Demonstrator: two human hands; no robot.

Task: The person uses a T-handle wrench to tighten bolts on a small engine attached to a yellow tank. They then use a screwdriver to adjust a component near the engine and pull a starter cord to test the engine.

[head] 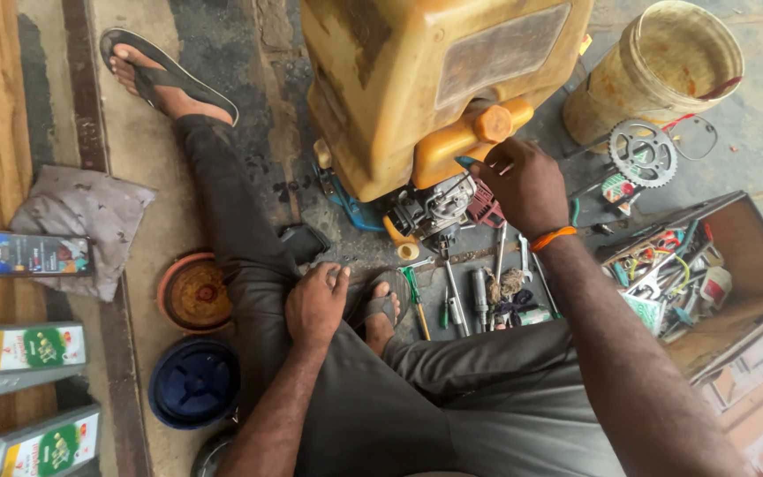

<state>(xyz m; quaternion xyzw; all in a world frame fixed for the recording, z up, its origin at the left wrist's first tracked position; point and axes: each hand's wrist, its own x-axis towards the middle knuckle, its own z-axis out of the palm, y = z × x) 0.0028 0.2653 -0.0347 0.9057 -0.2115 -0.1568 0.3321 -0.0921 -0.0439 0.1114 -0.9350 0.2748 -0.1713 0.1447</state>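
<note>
Here, the grimy yellow plastic tank point(417, 79) of a small engine machine fills the upper middle of the view, its sides stained dark, with an orange moulded neck and round orange cap point(493, 123) at its lower corner. Beneath it sits the grey metal engine block point(434, 208) with a small red part point(485, 206) beside it. The right hand point(523, 185), wearing an orange band point(551, 238) at the wrist, reaches just under the orange cap; its fingers curl inward and pinch a small teal-coloured piece point(467, 162) right against the orange neck, though what that piece is cannot be told. The engine block lies just left of and below this hand, the red part touching or nearly touching the knuckles. The left hand point(315, 305) rests slack and holding nothing on the person's grey-trousered knee point(258, 274), well apart from the tank. Below the right hand, loose spanners and screwdrivers point(465, 300) lie on the floor; to its right stand a toothed metal sprocket point(643, 153) and an open box of tools point(708, 274).
</note>
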